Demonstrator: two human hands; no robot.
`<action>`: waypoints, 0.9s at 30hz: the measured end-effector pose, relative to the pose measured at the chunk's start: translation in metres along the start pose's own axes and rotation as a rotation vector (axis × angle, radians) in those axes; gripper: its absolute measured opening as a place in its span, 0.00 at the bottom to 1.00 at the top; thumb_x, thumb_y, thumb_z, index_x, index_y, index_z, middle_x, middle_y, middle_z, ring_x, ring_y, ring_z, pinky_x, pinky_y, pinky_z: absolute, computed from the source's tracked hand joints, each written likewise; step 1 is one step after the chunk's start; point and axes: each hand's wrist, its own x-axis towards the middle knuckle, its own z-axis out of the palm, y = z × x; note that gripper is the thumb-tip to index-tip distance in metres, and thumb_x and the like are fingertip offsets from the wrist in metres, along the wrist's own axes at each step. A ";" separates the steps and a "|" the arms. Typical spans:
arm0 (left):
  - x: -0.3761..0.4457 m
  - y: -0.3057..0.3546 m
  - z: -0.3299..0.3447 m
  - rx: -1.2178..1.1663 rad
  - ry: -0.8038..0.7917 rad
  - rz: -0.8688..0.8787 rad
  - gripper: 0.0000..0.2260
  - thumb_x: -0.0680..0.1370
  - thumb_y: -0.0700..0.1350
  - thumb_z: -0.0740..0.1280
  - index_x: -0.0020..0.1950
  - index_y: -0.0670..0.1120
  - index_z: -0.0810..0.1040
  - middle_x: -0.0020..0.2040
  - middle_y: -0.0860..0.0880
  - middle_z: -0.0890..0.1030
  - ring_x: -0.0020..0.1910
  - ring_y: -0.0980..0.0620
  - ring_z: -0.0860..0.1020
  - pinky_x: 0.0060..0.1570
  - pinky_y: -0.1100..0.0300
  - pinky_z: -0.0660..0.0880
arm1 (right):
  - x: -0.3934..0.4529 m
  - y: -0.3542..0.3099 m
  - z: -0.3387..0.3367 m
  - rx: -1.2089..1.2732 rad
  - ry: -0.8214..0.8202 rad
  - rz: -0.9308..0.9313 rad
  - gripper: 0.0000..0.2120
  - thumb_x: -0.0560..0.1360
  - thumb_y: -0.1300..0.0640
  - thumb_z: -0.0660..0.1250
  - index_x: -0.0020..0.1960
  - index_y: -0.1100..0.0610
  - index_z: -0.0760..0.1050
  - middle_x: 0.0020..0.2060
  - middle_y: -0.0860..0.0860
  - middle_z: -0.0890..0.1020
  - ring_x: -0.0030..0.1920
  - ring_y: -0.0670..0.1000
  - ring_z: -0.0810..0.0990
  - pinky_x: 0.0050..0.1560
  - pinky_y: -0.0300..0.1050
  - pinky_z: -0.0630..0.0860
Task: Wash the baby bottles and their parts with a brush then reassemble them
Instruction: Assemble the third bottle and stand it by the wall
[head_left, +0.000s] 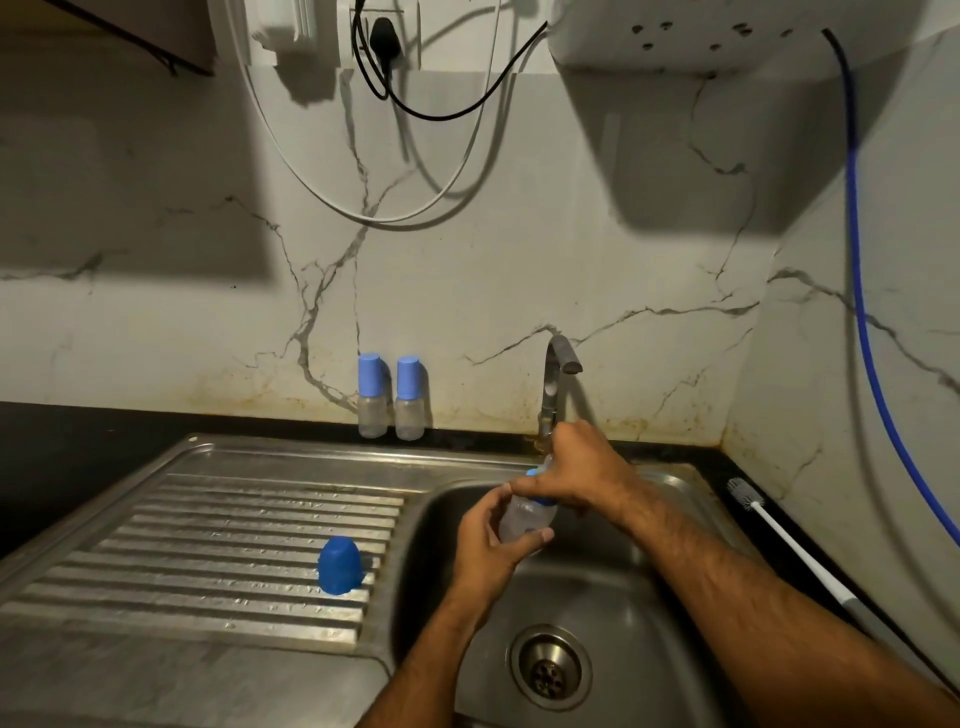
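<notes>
Left hand (485, 540): grip curled round clear bottle (522, 519), above sink (670, 488).
Right hand (576, 470): grip pinching blue collar (543, 500) on bottle top.
Blue cap (340, 565): upright on drainboard (208, 545).
Two capped bottles (390, 397): against wall.
Brush (779, 535): on surface, right of sink.

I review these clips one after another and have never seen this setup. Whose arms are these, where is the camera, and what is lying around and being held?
No machine here: a person wears a wide-angle camera on the head, looking down at their own bare arms over a steel sink. The left hand grips a clear plastic baby bottle by its body, while the right hand grips its blue collar at the top, below the grey tap. A loose blue cap stands on the ribbed steel drainboard. Two capped clear bottles stand against the marble wall. A white long-handled brush lies untouched on the black counter, right of the sink.
</notes>
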 end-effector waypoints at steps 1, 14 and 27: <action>-0.001 0.000 0.001 -0.009 -0.013 -0.004 0.26 0.68 0.45 0.80 0.64 0.53 0.77 0.59 0.55 0.82 0.60 0.55 0.80 0.61 0.51 0.78 | 0.000 0.001 0.000 -0.005 0.013 0.007 0.21 0.68 0.38 0.77 0.37 0.55 0.76 0.29 0.49 0.79 0.29 0.46 0.79 0.33 0.38 0.79; 0.003 0.004 0.001 -0.016 0.074 -0.039 0.22 0.70 0.44 0.78 0.62 0.52 0.78 0.56 0.53 0.83 0.57 0.55 0.80 0.57 0.57 0.79 | -0.002 0.013 0.031 0.646 0.152 0.095 0.20 0.65 0.61 0.83 0.55 0.56 0.84 0.46 0.47 0.86 0.47 0.46 0.85 0.49 0.38 0.82; -0.001 0.023 -0.018 -0.248 -0.325 -0.134 0.20 0.75 0.41 0.73 0.67 0.42 0.77 0.59 0.43 0.83 0.61 0.44 0.80 0.63 0.46 0.75 | -0.004 0.035 0.000 1.023 -0.346 -0.081 0.17 0.75 0.70 0.70 0.63 0.62 0.79 0.58 0.55 0.84 0.61 0.53 0.82 0.62 0.52 0.79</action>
